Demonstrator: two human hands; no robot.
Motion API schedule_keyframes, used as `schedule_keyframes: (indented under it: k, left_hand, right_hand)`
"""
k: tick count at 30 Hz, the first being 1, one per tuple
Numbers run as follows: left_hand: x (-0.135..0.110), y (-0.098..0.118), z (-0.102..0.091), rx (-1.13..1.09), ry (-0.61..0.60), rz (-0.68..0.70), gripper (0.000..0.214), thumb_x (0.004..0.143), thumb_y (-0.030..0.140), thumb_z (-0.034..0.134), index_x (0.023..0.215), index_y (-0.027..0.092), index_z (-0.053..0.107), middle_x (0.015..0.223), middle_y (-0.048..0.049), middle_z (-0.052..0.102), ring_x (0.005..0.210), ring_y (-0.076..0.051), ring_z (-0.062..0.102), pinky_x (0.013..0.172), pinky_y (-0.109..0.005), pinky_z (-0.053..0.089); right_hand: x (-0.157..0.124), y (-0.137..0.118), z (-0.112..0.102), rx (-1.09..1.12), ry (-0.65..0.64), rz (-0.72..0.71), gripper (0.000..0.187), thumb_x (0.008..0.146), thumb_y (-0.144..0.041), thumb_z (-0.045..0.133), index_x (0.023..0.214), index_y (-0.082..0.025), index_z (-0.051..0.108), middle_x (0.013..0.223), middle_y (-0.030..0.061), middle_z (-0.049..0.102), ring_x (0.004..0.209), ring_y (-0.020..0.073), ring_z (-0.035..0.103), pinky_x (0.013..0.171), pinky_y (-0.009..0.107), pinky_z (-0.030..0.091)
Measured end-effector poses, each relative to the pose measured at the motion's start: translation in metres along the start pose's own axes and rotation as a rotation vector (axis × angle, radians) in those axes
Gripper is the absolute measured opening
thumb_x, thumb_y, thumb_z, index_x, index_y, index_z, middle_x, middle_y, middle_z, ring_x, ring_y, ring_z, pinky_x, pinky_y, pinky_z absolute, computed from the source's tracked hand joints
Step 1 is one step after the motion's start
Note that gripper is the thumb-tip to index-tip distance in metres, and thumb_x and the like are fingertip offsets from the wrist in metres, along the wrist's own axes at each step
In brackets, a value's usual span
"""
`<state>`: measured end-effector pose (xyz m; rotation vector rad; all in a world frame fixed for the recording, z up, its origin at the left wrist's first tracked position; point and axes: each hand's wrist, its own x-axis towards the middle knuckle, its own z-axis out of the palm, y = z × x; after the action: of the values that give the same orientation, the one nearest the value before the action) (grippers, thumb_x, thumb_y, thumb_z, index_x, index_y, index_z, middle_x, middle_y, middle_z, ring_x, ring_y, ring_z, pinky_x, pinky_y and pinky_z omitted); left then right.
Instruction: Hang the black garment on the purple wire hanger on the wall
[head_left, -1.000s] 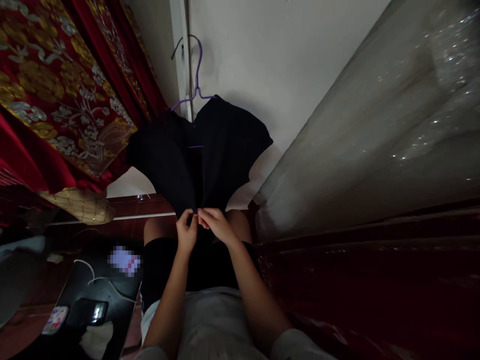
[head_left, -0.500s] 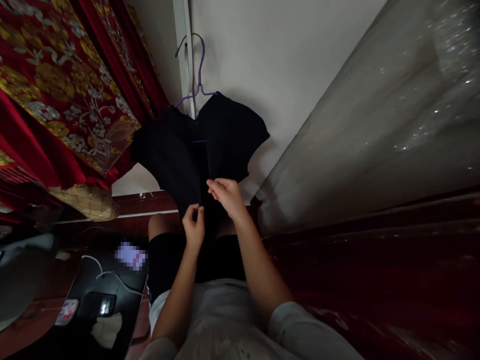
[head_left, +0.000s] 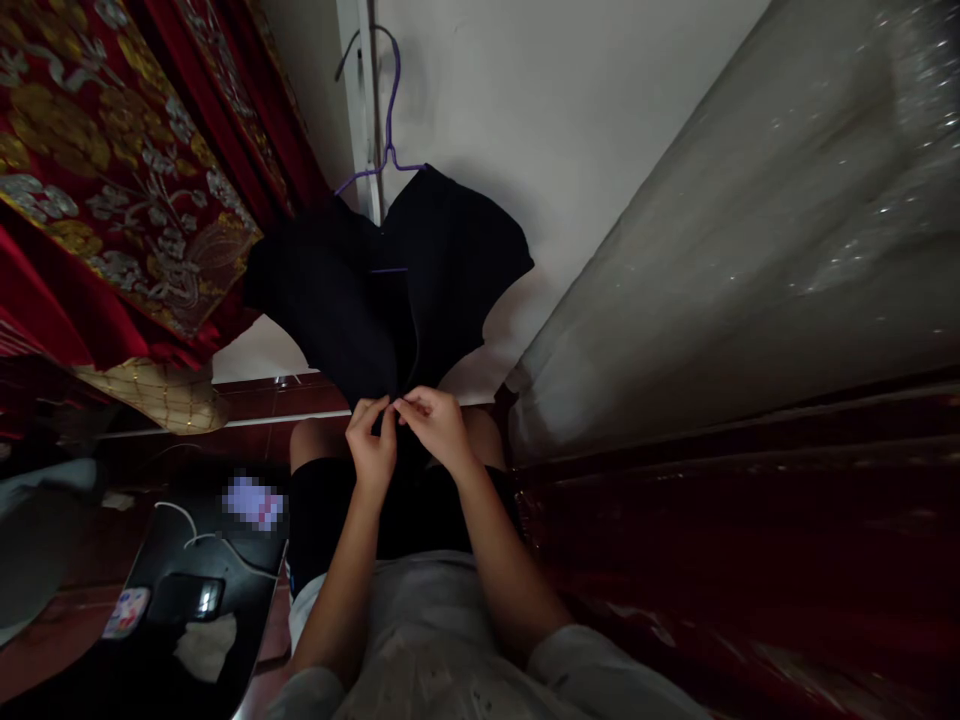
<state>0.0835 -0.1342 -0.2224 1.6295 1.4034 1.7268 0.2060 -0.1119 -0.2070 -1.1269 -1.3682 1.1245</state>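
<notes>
A black short-sleeved shirt (head_left: 465,250) hangs on a purple wire hanger (head_left: 389,130), its front open from the neck down to my fingers. My left hand (head_left: 373,447) pinches the front edge on the left side, thumb against fingertips. My right hand (head_left: 437,425) pinches the other front edge, and its fingertips meet those of the left hand. The two edges come together there. Any button or fastener between the fingers is too small and dark to make out. Below my hands the lower part of the shirt merges with my black shorts.
The hanger hooks on a white upright bar (head_left: 367,100) by the white wall. Red embroidered cloth (head_left: 127,150) hangs at left. Plastic sheeting (head_left: 712,250) slopes along the right. Beside my left knee, a black bench (head_left: 169,545) holds a phone (head_left: 196,598), a white cable and a crumpled cloth (head_left: 206,645).
My right hand has moved down and left, bringing its shirt edge to the left hand's edge. The fingertips, apart before, now meet. The whole view has shifted slightly.
</notes>
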Motion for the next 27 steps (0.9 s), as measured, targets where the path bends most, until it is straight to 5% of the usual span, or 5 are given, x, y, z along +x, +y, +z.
schedule_keyframes:
  k: [4,11,20,23,27]
  left_hand:
    - [0.000,0.000,-0.001,0.030,-0.014,0.017,0.017,0.096,0.025,0.061,0.100,0.018,0.076,0.086,-0.0065,0.066,0.083,-0.019,0.064,0.078,-0.030,0.051]
    - [0.000,0.002,0.002,0.059,-0.054,0.013,0.015,0.097,0.023,0.056,0.091,0.017,0.068,0.086,-0.0062,0.065,0.085,-0.020,0.063,0.080,-0.030,0.048]
    - [-0.015,-0.022,0.010,0.160,-0.198,0.046,0.015,0.098,0.024,0.054,0.088,0.018,0.062,0.083,-0.0072,0.064,0.083,-0.022,0.063,0.078,-0.033,0.047]
    - [0.001,-0.022,0.006,0.171,-0.251,0.078,0.015,0.100,0.027,0.055,0.090,0.017,0.063,0.086,-0.0071,0.065,0.086,-0.021,0.064,0.081,-0.033,0.049]
    - [0.064,0.012,-0.004,0.093,-0.277,0.175,0.035,0.103,0.035,0.055,0.135,0.019,0.053,0.107,-0.0088,0.067,0.089,-0.018,0.066,0.086,-0.031,0.052]
  right_hand:
    - [-0.003,-0.008,-0.002,-0.044,0.017,-0.008,0.023,0.084,-0.037,0.067,0.070,-0.019,0.063,0.062,0.0004,0.060,0.060,0.0138,0.054,0.060,0.027,0.039]
    - [0.009,-0.032,0.004,0.443,-0.020,0.276,0.022,0.066,-0.037,0.071,0.061,-0.016,0.063,0.049,-0.0035,0.047,0.044,0.0062,0.032,0.046,0.025,0.016]
    - [0.142,-0.153,-0.017,0.455,0.179,-0.005,0.022,0.085,-0.018,0.064,0.064,-0.015,0.058,0.052,-0.0066,0.041,0.042,0.0020,0.030,0.042,0.019,0.017]
    - [0.152,-0.179,-0.022,0.405,0.103,-0.051,0.025,0.089,-0.020,0.065,0.066,-0.015,0.056,0.052,-0.0071,0.040,0.041,0.0025,0.033,0.041,0.018,0.018]
    - [0.127,-0.181,-0.022,0.402,0.027,-0.184,0.027,0.093,-0.024,0.062,0.068,-0.016,0.057,0.049,-0.0065,0.041,0.040,0.0040,0.033,0.039,0.019,0.016]
